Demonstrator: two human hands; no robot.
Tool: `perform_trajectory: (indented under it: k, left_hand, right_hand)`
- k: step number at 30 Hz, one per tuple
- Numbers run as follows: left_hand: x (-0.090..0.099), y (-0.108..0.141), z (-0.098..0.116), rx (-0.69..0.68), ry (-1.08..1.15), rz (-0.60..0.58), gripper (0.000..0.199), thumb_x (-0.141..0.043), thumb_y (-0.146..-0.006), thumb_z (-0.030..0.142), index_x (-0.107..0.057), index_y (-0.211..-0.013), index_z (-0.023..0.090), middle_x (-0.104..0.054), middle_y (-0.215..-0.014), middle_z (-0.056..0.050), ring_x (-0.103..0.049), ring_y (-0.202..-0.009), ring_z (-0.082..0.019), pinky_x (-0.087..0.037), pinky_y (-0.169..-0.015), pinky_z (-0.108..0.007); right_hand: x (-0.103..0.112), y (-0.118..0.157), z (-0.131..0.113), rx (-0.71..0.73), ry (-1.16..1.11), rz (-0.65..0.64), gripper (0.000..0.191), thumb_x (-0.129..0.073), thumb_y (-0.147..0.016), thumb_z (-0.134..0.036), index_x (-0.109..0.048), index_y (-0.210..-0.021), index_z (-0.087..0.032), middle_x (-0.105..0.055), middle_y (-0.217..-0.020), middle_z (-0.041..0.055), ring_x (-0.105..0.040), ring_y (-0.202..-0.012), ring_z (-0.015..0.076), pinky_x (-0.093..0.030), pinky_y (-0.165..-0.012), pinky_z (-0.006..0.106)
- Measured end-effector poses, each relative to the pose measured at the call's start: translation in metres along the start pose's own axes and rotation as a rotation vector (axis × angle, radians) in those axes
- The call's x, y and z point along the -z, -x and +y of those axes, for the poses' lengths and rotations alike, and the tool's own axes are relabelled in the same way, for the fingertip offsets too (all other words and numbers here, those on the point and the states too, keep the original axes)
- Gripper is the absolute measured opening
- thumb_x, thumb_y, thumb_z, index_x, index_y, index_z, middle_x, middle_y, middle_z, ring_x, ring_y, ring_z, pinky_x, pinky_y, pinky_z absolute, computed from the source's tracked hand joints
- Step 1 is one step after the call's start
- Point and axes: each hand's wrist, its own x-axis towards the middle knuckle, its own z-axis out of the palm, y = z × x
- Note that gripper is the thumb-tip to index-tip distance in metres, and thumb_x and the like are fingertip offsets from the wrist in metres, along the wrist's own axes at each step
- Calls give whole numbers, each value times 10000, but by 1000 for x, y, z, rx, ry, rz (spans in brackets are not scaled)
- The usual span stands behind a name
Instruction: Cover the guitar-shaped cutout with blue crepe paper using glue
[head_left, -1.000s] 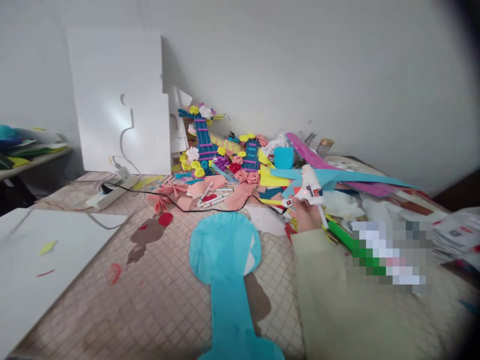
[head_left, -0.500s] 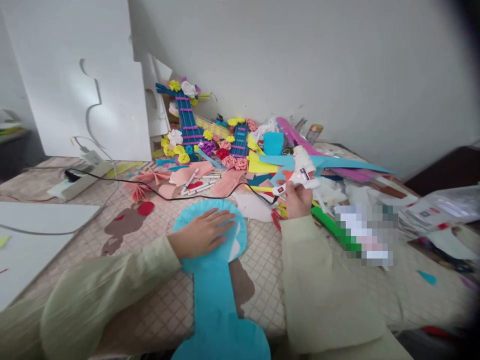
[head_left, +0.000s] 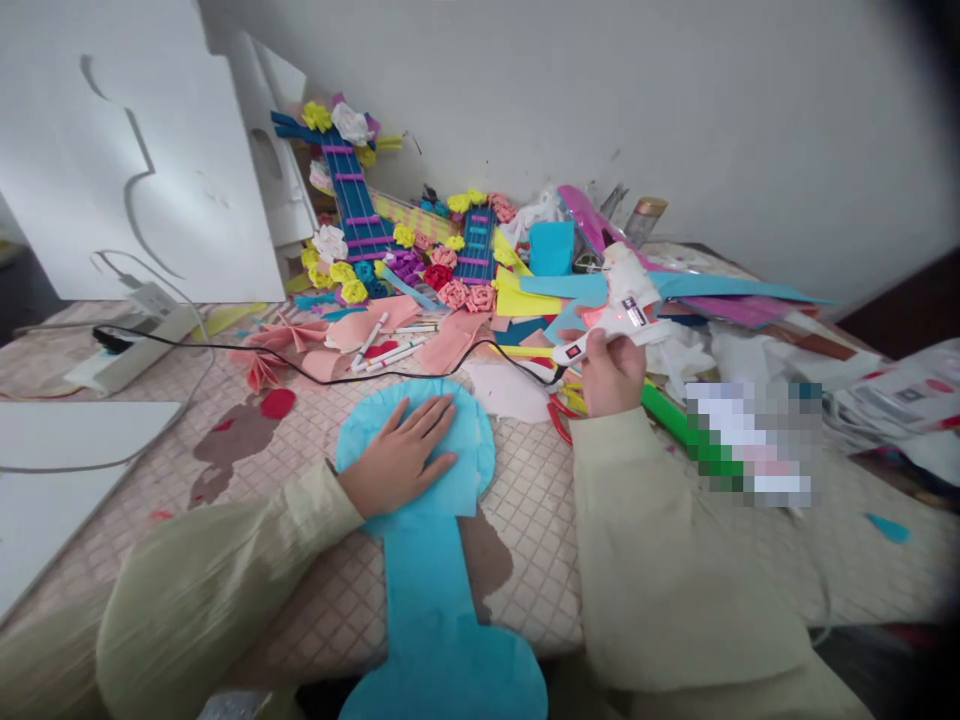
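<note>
The head view showed the left hand point(head_left: 405, 455) laid palm down on the round far end of a blue paper-covered piece point(head_left: 424, 570), its fingers spread wide and gripping nothing, probably to keep the paper flat and the piece steady. That piece lay on the table point(head_left: 536, 515), its round end directly beneath those fingers, its narrow neck and lobed near end uncovered. The right hand point(head_left: 613, 375) had its fingers closed around a white glue gun point(head_left: 626, 312), raised to the right of the piece and apart from it, presumably so the left could work unhindered. A black cord point(head_left: 322, 381) ran behind the round end towards the gun's handle, apparently routed there to stay off the blue paper.
</note>
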Motion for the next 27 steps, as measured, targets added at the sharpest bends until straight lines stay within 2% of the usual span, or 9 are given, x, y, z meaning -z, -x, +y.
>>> perform_trajectory:
  k: [3, 7, 10, 15, 19, 22, 25, 27]
  left_hand:
    - [0, -1, 8, 56, -5, 10, 609, -203, -894, 497, -175, -1402, 163, -144, -1480, -78, -129, -1356, -231, -107, -1098, -478]
    - [-1, -2, 13, 52, -1, 25, 599, -215, -888, 510, -195, -1399, 197, -134, -1481, -83, -128, -1354, -251, -99, -1088, -508]
    - [-1, -2, 12, 30, 5, 30, 600, -220, -887, 515, -175, -1403, 212, -138, -1481, -78, -121, -1355, -256, -100, -1082, -521]
    - [3, -1, 3, 22, 27, 60, 585, -225, -896, 493, -155, -1406, 214, -119, -1488, -61, -87, -1361, -238, -73, -1096, -496]
    - [14, 4, 0, -100, 52, 19, 594, -220, -904, 472, -110, -1412, 185, -102, -1492, -47, -45, -1366, -192, -57, -1116, -415]
    - [18, 10, 5, -224, 47, -42, 722, -282, -845, 580, -104, -1411, 170, -94, -1490, -63, -40, -1367, -206, -19, -1114, -425]
    - [16, 14, 11, -262, 49, -88, 862, -319, -771, 673, -99, -1409, 137, -95, -1487, -91, -48, -1365, -224, -29, -1112, -429]
    - [14, 15, 13, -256, 58, -101, 849, -309, -785, 659, -94, -1407, 122, -95, -1485, -102, -57, -1364, -220, -57, -1114, -417]
  right_hand:
    - [-1, 0, 1, 7, -17, -8, 319, -652, -700, -414, -560, -925, -206, -610, -634, -17, -556, -515, 104, -385, -408, 193]
    - [-2, 0, 1, -2, -26, 7, 353, -664, -681, -429, -554, -931, -205, -616, -654, -12, -612, -626, 138, -466, -509, 228]
    - [-2, 0, 0, -15, -19, 20, 357, -660, -683, -439, -548, -926, -203, -621, -681, -5, -628, -679, 151, -484, -542, 236]
    - [-3, 0, -2, 1, -31, 13, 325, -658, -691, -427, -538, -898, -207, -613, -679, -14, -623, -648, 136, -488, -539, 231]
    - [-2, 0, -1, 5, -28, 15, 314, -649, -696, -438, -531, -878, -210, -616, -694, -11, -623, -652, 139, -492, -533, 237]
    - [-2, 0, 0, -3, -20, 19, 314, -648, -693, -447, -533, -862, -209, -611, -667, -12, -627, -670, 146, -498, -555, 244]
    - [-3, 0, 0, 1, -40, 21, 310, -651, -690, -441, -539, -853, -202, -615, -693, -5, -624, -658, 139, -495, -554, 240]
    - [-4, 0, 0, 11, -53, 26, 320, -657, -681, -438, -541, -858, -199, -626, -767, 9, -621, -639, 132, -492, -537, 236]
